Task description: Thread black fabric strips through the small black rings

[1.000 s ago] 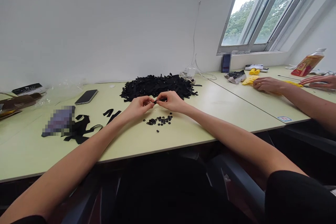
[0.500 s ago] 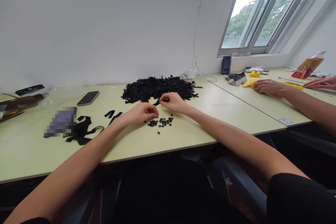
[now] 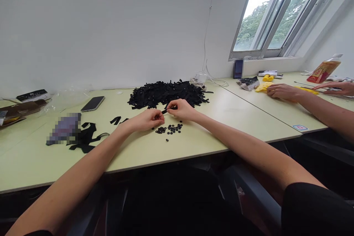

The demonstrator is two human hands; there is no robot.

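My right hand [image 3: 181,109] pinches a thin black fabric strip [image 3: 169,110] between thumb and fingers. Its far end reaches the curled fingertips of my left hand [image 3: 147,120], and whatever those fingers hold is hidden. Just below both hands lies a scatter of several small black rings [image 3: 169,129]. Behind them spreads a large heap of black fabric strips [image 3: 166,94]. Several larger black fabric scraps [image 3: 85,137] lie to the left of my left forearm.
The pale green table [image 3: 193,132] has a front edge below my forearms. A smartphone [image 3: 93,103] lies at the back left. A co-worker's hands [image 3: 280,91] work among yellow items on the adjoining table, with a bottle [image 3: 323,72] behind. A white charger [image 3: 201,78] stands by the wall.
My hands parted a little, then closed in again, and the strip now lies mostly in my right hand's fingertips. The co-worker's hands shifted slightly. The rings and heap look unmoved.
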